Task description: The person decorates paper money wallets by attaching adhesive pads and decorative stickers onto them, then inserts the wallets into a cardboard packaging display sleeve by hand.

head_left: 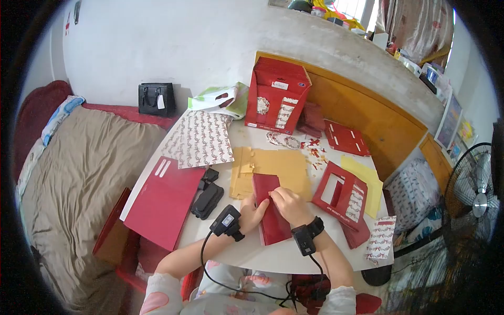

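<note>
Keeping the long edges even seems the key with this narrow red card (274, 223), held over the white table's (250, 252) near side; light pressure should avoid creases. Left hand (254, 214) clamps its left side, thumb on top. Right hand (292, 206) angles inward, fingertips bunched at the right edge, grip unclear. Tan sheet (294, 167) beyond.

The left hand (254, 214) holds a narrow red card piece (274, 226), thumb on top, while the right hand (290, 205) touches its right edge. A tan sheet (294, 168) lies just beyond on the white desk (244, 139), a large red sheet (165, 205) to the left, a windowed red packet (344, 198) to the right; a red box (273, 105) stands behind.
</note>
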Demonstrator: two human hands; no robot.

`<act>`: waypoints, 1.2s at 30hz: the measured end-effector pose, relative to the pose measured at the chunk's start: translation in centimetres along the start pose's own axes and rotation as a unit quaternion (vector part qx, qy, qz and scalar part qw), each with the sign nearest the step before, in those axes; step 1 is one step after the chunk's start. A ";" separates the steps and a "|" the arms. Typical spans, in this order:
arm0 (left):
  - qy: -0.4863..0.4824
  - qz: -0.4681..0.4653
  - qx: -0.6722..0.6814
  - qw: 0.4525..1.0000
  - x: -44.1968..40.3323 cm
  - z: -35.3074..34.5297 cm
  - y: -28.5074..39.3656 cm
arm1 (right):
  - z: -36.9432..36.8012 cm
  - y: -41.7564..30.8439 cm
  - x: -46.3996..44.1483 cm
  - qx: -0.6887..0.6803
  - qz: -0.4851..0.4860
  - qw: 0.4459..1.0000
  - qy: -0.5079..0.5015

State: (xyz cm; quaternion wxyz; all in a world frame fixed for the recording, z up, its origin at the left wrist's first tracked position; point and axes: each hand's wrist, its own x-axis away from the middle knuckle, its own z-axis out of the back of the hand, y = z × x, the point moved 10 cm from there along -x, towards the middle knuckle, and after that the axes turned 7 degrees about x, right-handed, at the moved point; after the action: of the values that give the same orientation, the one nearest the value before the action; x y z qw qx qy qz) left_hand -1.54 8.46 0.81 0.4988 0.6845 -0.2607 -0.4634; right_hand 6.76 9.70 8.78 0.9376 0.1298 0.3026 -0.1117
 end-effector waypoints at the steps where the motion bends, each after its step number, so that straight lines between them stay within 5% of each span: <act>1: 0.001 0.004 -0.006 1.000 0.0 0.0 -0.2 | -0.3 -0.1 0.0 0.016 0.009 1.000 -0.014; 17: 0.004 0.007 -0.027 1.000 -0.1 0.2 -0.3 | 0.2 2.6 -0.7 -0.086 -0.051 0.994 0.031; 22: -0.007 0.099 0.027 0.995 0.0 0.0 -0.8 | -0.4 13.2 0.6 -0.113 -0.255 0.960 0.017; 27: 0.023 0.136 0.073 0.988 -0.1 0.1 -2.7 | -5.4 25.1 2.4 -0.089 -0.321 0.941 -0.067; 33: 0.042 0.161 0.105 0.980 -0.2 0.4 -3.5 | -9.6 28.7 3.6 0.033 -0.373 0.912 -0.167; 36: 0.031 0.146 0.121 0.981 -0.3 0.2 -3.6 | -8.9 28.9 3.1 0.048 -0.360 0.926 -0.099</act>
State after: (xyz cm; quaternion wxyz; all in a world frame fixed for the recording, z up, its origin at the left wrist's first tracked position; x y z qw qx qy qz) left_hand -2.26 9.91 -2.42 0.4822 0.7083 -0.3968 -0.3292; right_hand 12.81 39.30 5.04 0.8523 0.0450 0.2285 -0.4684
